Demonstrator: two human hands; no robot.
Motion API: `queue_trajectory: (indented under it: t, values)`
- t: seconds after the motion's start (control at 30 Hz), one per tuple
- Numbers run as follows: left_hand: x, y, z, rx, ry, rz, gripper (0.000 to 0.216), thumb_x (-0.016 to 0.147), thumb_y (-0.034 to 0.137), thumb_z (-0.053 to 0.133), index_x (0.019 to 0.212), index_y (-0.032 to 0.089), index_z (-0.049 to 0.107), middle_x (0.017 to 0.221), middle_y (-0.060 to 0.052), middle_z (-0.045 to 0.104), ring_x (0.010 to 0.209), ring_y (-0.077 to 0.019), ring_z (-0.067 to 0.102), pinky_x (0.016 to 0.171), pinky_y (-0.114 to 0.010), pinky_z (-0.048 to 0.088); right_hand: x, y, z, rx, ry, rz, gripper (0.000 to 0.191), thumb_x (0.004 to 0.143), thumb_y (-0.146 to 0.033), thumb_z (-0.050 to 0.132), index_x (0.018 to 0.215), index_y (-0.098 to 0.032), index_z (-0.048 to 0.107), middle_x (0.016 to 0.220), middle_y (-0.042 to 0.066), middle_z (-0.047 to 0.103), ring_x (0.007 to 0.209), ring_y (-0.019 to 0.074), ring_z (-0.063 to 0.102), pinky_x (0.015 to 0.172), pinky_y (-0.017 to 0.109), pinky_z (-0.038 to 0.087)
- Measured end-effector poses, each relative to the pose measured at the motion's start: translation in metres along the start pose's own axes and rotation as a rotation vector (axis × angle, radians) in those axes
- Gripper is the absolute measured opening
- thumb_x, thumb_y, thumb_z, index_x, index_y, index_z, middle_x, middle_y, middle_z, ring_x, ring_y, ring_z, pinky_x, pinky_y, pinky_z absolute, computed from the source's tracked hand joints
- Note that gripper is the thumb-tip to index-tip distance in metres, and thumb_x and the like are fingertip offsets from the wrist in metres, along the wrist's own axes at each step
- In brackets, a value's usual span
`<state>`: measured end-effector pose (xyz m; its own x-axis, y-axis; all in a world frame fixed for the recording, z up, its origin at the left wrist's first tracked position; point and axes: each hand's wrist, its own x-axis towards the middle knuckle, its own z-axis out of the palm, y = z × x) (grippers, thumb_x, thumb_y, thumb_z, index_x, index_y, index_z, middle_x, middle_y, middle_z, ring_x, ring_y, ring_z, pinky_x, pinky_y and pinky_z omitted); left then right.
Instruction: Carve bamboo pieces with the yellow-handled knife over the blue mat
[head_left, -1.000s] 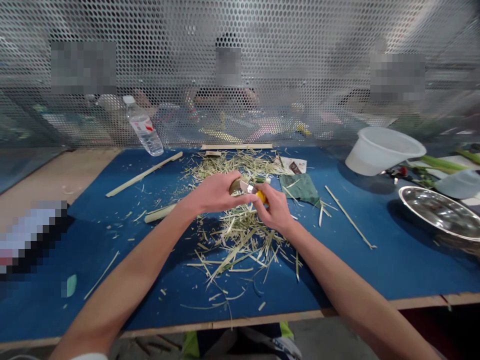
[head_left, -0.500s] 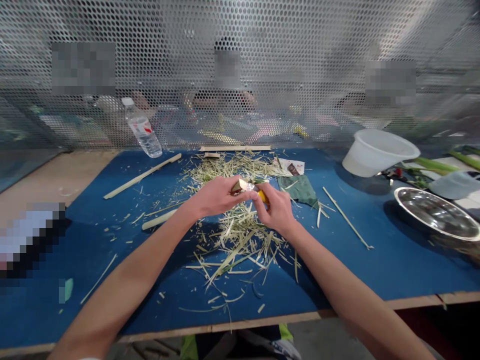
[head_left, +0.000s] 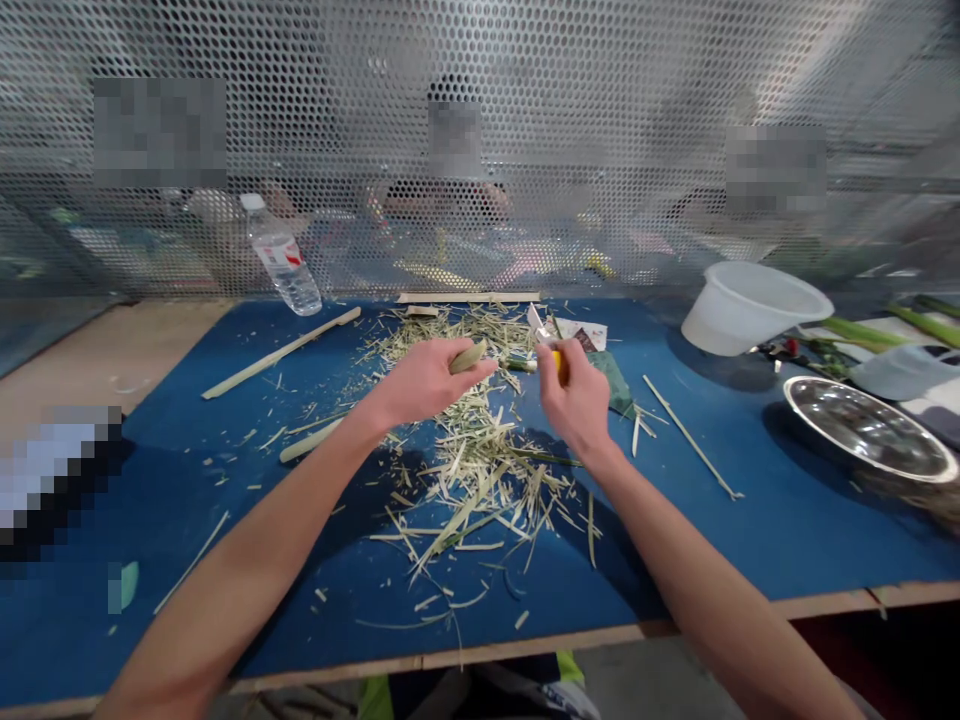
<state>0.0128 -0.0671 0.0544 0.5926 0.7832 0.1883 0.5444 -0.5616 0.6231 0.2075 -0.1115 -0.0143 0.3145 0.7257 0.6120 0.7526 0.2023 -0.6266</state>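
Note:
My left hand (head_left: 420, 382) is closed around a short piece of pale green bamboo (head_left: 469, 357), whose end sticks out past the thumb and fingers. My right hand (head_left: 576, 398) grips a utility knife with a yellow handle (head_left: 559, 362). Its blade (head_left: 536, 322) points up and away from me, apart from the bamboo. Below both hands lies a heap of thin bamboo shavings (head_left: 480, 460) on the blue table top (head_left: 315, 560). A dark green cloth-like piece (head_left: 616, 385) lies just beyond my right hand.
Bamboo sticks (head_left: 281, 352) lie at the left. A water bottle (head_left: 281, 258) leans by the perforated metal screen (head_left: 480, 60), with people behind it. At the right stand a white plastic tub (head_left: 724, 310) and a steel bowl (head_left: 870, 430). A pixelated device (head_left: 60, 470) lies far left.
My hands have moved apart. The knife has come away from the bamboo, to the right, and its blade now points upward. My left hand still holds the bamboo, shifted slightly left.

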Motion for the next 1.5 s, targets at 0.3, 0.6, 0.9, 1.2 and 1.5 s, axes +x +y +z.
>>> queue_trajectory:
  t: [0.3, 0.6, 0.9, 1.2, 1.5]
  values:
    - [-0.004, 0.001, 0.004, 0.063, -0.14, 0.03, 0.014, 0.091, 0.037, 0.048, 0.091, 0.022, 0.048, 0.071, 0.0, 0.055, 0.06, -0.013, 0.045, 0.055, -0.03, 0.03, -0.019, 0.002, 0.001, 0.166, -0.279, -0.277, 0.023, 0.096, -0.043, 0.049, 0.088, -0.022, 0.053, 0.069, -0.001, 0.056, 0.054, 0.0105, 0.044, 0.054, 0.026, 0.032]
    - [-0.008, 0.006, 0.006, 0.088, -0.162, 0.02, 0.019, 0.085, 0.04, 0.052, 0.083, 0.022, 0.045, 0.063, 0.004, 0.047, 0.055, -0.0117, 0.039, 0.053, -0.03, 0.027, -0.012, 0.011, 0.0, 0.095, -0.306, -0.352, 0.023, 0.096, -0.043, 0.048, 0.091, -0.021, 0.053, 0.065, -0.002, 0.057, 0.053, 0.0113, 0.047, 0.053, 0.026, 0.031]
    - [-0.005, 0.002, 0.015, 0.059, -0.129, 0.031, 0.034, 0.079, 0.047, 0.059, 0.066, 0.021, 0.042, 0.061, 0.004, 0.046, 0.055, -0.0107, 0.038, 0.051, -0.028, 0.025, -0.01, 0.014, 0.003, 0.006, -0.337, -0.446, 0.02, 0.093, -0.04, 0.042, 0.086, -0.022, 0.047, 0.067, 0.0, 0.058, 0.056, 0.0145, 0.052, 0.054, 0.027, 0.03]
    - [-0.004, 0.003, 0.015, 0.059, -0.102, 0.0, 0.035, 0.077, 0.05, 0.064, 0.069, 0.021, 0.046, 0.062, 0.003, 0.052, 0.055, -0.0112, 0.041, 0.052, -0.028, 0.027, -0.011, 0.012, -0.001, 0.042, -0.424, -0.371, 0.023, 0.093, -0.045, 0.039, 0.083, -0.024, 0.043, 0.058, -0.003, 0.05, 0.045, 0.0124, 0.043, 0.05, 0.027, 0.028]
    - [-0.001, -0.001, 0.013, 0.011, -0.102, 0.009, 0.038, 0.08, 0.053, 0.061, 0.067, 0.021, 0.045, 0.062, 0.004, 0.047, 0.057, -0.0113, 0.038, 0.053, -0.029, 0.026, -0.016, 0.004, 0.003, -0.066, -0.294, -0.355, 0.023, 0.093, -0.043, 0.042, 0.082, -0.024, 0.045, 0.059, -0.001, 0.058, 0.049, 0.0148, 0.052, 0.051, 0.027, 0.028]
